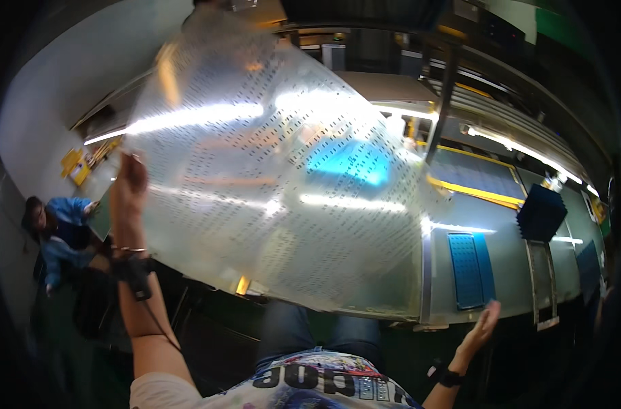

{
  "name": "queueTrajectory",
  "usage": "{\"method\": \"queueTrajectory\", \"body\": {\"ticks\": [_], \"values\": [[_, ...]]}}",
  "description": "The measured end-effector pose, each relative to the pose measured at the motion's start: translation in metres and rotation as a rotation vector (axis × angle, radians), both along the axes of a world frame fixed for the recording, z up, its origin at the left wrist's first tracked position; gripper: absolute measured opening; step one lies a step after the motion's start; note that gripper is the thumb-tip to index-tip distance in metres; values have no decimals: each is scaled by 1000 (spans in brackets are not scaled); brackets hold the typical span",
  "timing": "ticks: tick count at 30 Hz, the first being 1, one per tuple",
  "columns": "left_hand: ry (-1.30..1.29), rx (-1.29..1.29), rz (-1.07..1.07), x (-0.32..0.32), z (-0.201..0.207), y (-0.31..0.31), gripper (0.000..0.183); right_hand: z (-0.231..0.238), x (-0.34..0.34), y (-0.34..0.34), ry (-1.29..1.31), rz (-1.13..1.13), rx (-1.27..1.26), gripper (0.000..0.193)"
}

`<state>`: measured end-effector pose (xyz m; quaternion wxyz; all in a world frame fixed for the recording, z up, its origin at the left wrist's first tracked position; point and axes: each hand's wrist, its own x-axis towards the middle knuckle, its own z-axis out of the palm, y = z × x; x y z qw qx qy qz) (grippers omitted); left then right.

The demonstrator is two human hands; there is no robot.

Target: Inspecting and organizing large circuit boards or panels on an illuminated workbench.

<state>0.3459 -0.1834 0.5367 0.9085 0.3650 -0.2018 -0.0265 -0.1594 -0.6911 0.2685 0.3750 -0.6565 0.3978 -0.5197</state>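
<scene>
A large see-through plastic sheet with rows of small dark marks spreads in front of me, tilted and partly blurred. At its left edge is my left hand, with curled fingers that seem to pinch the sheet; their tips are blurred. My right hand is held apart from the sheet, fingers stretched out and holding nothing. Nearest to that hand, a blue perforated panel lies on the glossy worktable.
A dark blue ridged block stands farther right, above a narrow metal frame. Behind the table is a yellow-edged dark panel beside a metal post. A person in a blue jacket sits at the left, near yellow items.
</scene>
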Motion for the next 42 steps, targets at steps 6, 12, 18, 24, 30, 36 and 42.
{"method": "queueTrajectory", "body": {"ticks": [6,12,18,24,30,36,42], "values": [[409,-23,-22,0,-197,0,29,13,157,103,-485,1203,1177,90],[759,394,385,-55,-286,-13,34,20,201,104,-77,1206,1291,62],[815,494,358,-63,-278,-8,37,16,215,111,88,1164,1194,42],[211,1593,264,6,-221,35,46,27,192,61,203,1010,1018,41],[-324,1806,321,96,-143,-41,47,101,147,79,601,772,541,39],[-817,1754,714,151,-266,-196,70,59,90,19,466,716,827,36],[-672,1969,799,167,-296,-254,33,89,94,45,-134,711,1240,32]]}}
